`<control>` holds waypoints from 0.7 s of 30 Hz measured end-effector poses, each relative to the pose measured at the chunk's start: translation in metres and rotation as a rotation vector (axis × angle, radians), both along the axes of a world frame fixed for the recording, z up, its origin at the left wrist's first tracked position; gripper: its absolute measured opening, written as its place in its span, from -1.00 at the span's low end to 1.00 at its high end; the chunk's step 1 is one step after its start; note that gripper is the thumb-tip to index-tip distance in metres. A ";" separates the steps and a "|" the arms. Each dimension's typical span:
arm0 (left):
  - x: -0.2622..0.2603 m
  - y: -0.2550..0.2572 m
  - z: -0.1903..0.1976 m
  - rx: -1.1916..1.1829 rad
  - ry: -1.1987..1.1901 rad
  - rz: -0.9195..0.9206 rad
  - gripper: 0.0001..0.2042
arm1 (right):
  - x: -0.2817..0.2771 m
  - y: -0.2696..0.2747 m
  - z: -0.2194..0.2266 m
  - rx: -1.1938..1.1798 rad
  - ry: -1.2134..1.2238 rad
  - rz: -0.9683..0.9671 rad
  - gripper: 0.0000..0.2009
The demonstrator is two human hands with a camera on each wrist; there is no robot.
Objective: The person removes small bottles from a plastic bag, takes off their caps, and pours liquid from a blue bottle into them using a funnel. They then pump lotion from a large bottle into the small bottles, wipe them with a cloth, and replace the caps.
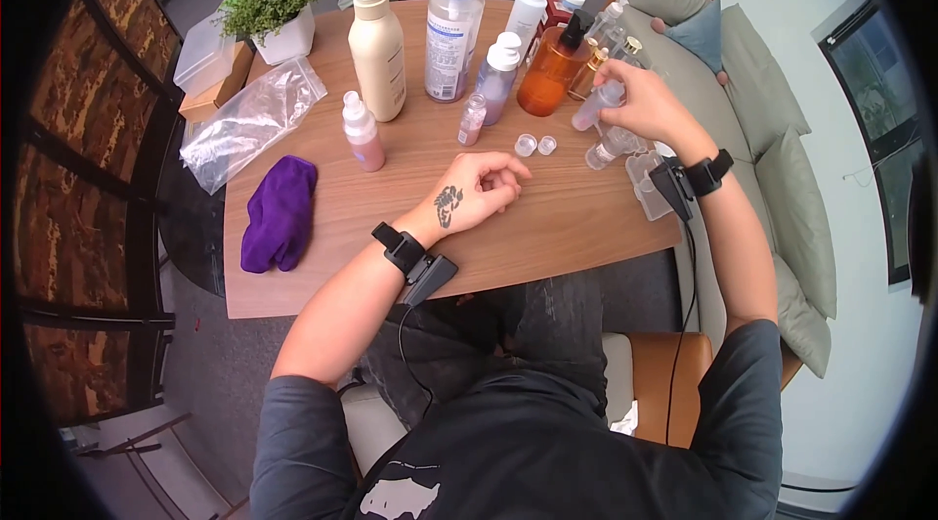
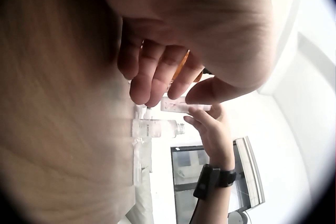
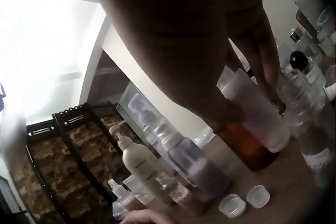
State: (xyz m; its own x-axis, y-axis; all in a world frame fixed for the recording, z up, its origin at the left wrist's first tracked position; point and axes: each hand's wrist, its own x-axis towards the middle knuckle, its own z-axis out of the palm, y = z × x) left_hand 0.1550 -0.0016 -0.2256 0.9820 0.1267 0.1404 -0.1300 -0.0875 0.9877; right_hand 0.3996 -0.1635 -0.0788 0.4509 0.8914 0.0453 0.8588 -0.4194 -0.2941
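My right hand (image 1: pixel 640 102) pinches a small translucent bottle with a pink tint (image 1: pixel 587 113) near its top, at the right side of the table. In the right wrist view this bottle (image 3: pixel 257 111) leans in front of an amber pump bottle. Close beside it is a clear open-necked bottle (image 1: pixel 611 149), whose threaded neck shows in the left wrist view. My left hand (image 1: pixel 474 193) rests by the front of the table, fingers loosely bent and holding nothing. Two small clear caps (image 1: pixel 526 145) lie beyond it, next to a little pink-filled bottle (image 1: pixel 471 121).
Along the back stand a cream pump bottle (image 1: pixel 378 61), a blue-topped pump bottle (image 1: pixel 453 41) and the amber pump bottle (image 1: pixel 550 80). Leftward are a pink spray bottle (image 1: pixel 362 134), a purple cloth (image 1: pixel 279 215), a plastic bag (image 1: pixel 254 124) and a potted plant (image 1: pixel 285 36). A clear plastic box (image 1: pixel 647 186) sits at the right edge.
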 end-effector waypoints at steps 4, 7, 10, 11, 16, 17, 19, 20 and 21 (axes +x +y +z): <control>0.000 0.000 0.003 -0.003 0.007 0.003 -0.71 | 0.017 0.012 -0.011 -0.068 0.015 0.026 -0.61; 0.000 0.000 0.004 0.012 0.011 0.001 -0.71 | 0.022 0.016 -0.017 -0.117 -0.007 0.044 -0.57; -0.001 0.000 0.006 0.013 0.019 -0.007 -0.71 | 0.017 0.016 -0.014 -0.146 -0.015 0.045 -0.53; -0.001 0.000 0.005 0.015 0.019 -0.009 -0.71 | 0.018 0.014 -0.015 -0.125 -0.016 0.058 -0.51; 0.002 -0.003 -0.002 0.044 -0.029 0.075 -0.77 | 0.013 -0.017 0.002 0.048 0.151 -0.133 -0.38; 0.002 -0.004 -0.003 0.084 -0.037 0.108 -0.77 | 0.012 -0.030 0.005 0.093 0.193 -0.136 -0.34; 0.006 -0.005 -0.003 0.169 -0.059 0.167 -0.78 | 0.006 -0.051 0.001 0.158 0.223 -0.126 -0.27; 0.007 -0.006 -0.002 0.213 -0.069 0.190 -0.78 | 0.002 -0.063 -0.009 0.177 0.216 -0.116 -0.24; 0.007 -0.007 -0.002 0.259 -0.075 0.213 -0.78 | -0.001 -0.071 -0.020 0.198 0.213 -0.106 -0.21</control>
